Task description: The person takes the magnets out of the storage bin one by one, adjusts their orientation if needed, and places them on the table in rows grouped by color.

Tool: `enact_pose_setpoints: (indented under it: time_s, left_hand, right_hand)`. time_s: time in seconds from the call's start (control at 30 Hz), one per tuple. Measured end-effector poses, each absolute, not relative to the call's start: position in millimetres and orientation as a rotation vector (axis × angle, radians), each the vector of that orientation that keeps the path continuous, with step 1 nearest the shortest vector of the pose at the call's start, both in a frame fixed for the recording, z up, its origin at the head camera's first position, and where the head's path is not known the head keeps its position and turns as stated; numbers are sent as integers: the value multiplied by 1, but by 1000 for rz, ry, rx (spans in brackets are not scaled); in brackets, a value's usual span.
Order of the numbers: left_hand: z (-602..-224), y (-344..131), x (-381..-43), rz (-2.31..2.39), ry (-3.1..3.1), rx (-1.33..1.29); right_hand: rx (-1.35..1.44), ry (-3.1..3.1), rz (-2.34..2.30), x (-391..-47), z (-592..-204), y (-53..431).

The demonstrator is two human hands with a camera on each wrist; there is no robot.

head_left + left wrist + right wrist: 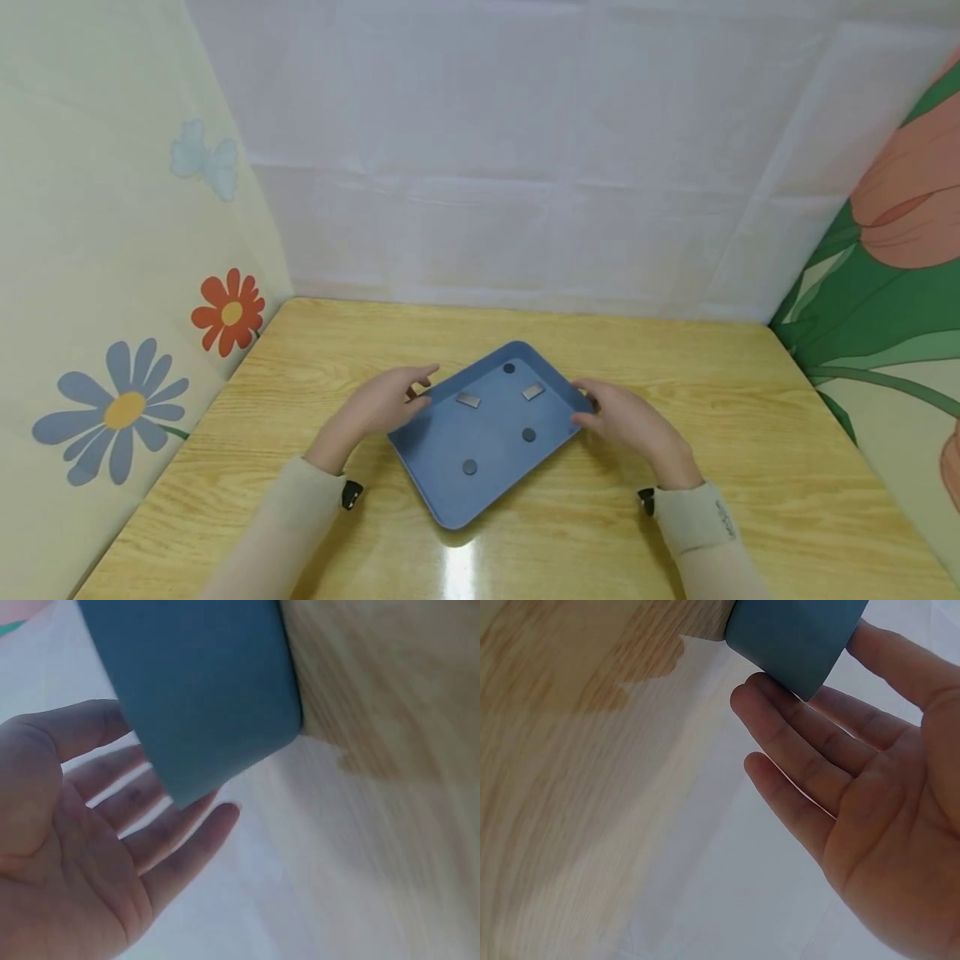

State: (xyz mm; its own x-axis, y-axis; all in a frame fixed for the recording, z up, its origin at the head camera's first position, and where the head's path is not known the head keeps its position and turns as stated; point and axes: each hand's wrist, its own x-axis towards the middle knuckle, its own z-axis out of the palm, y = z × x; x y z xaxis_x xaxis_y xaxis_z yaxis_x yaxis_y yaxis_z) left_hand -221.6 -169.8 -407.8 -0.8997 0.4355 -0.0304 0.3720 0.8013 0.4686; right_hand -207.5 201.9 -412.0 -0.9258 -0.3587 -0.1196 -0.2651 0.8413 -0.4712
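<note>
A shallow blue tray [491,437] lies askew on the wooden table. In it are three dark grey round discs [470,467] and two small silver rectangular pieces [468,400], all lying apart. My left hand [378,403] is at the tray's left corner, fingers spread and extended past the wall in the left wrist view; contact is unclear. At the opposite corner, my right hand [630,421] has its thumb and fingers on either side of the tray wall [795,641]. Its fingers are nearly straight and seem to touch the tray.
The wooden table [712,400] meets a white cloth backdrop [510,208] at the back. Flower-patterned panels stand at the left [112,250] and right [900,333]. Dark wrist devices show below each hand.
</note>
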Motion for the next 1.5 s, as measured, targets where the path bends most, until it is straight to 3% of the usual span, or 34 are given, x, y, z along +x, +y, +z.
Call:
enact_pose_setpoints:
  time_s: [0.73,1.5]
  left_hand:
    - [-423,-177,-155,884,3105,520]
    - [-419,-177,-138,915,2885,367]
  right_hand:
    - [-491,2793,-737,-211,-414,208]
    - [-541,2744,-780,-210,-415,210]
